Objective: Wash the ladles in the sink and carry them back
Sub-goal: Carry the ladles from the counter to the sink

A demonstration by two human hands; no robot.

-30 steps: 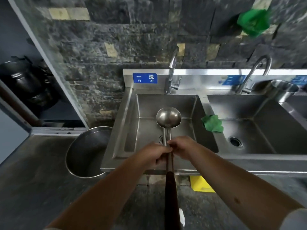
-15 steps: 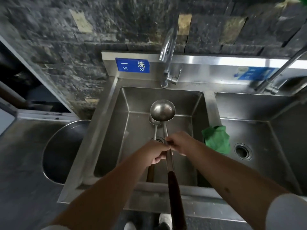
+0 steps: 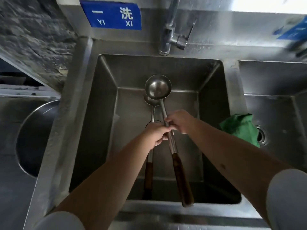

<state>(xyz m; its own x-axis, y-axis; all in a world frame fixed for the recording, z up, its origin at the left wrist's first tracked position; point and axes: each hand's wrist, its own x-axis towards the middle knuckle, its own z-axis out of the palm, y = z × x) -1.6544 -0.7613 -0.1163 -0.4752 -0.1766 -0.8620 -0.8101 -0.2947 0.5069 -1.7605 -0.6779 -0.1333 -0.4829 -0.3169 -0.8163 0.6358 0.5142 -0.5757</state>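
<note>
Two steel ladles with dark wooden handles hang over the left sink basin. The upper ladle has its bowl facing up; my right hand pinches its metal shaft. The lower ladle lies mostly under the first, with only part of its bowl showing. My left hand grips its shaft just left of the right hand. Both wooden handles point back toward me over the sink's front rim.
A faucet stands behind the basin, with no water seen running. A green cloth lies on the divider beside the right basin. A large round metal pot sits left of the sink.
The view has closed in on the left basin. The two ladles have spread apart, the left hand's ladle dropping lower into the sink while the right hand keeps the upper one.
</note>
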